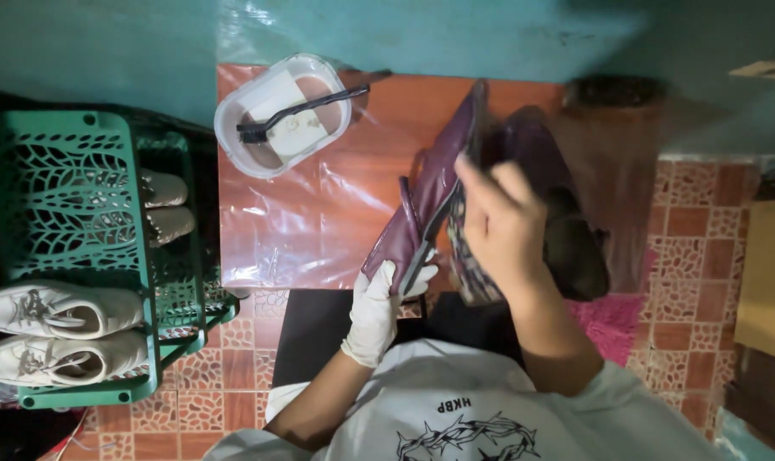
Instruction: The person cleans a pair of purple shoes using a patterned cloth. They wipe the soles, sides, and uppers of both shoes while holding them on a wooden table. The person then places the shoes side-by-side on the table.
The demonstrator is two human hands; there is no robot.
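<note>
White cotton of the person's shirt (490, 410), printed with a black thorny drawing, fills the bottom of the head view, and both forearms rise out of it. Wearing a thin white latex glove, the left hand (383, 303) has its fingers curled shut around the lower end of a glossy purple leather shoe (426, 201), long and narrow, which stands tilted with its other end pointing away over the tabletop. Bare, the right hand (503, 218) lies over the shoe's opening with its fingers bent against the upper edge; whether they grip it or only press on it cannot be told. Behind that hand sits a second dark purple shoe (541, 154), blurred and partly hidden. Clear crinkled plastic sheeting covers the reddish-brown wooden tabletop (302, 222) and gives off soft glare. At its far left corner stands a rounded translucent plastic tub (283, 113) holding pale liquid, with a slim black brush (298, 111) laid across its rim. Left of the tabletop, a green plastic rack (72, 213) with a leaf-patterned lattice carries a pair of white lace-up sneakers (59, 333) on its lower tier. Patterned reddish tiles (695, 239) make up the floor, with a fuzzy pink mat (614, 324) on them.
</note>
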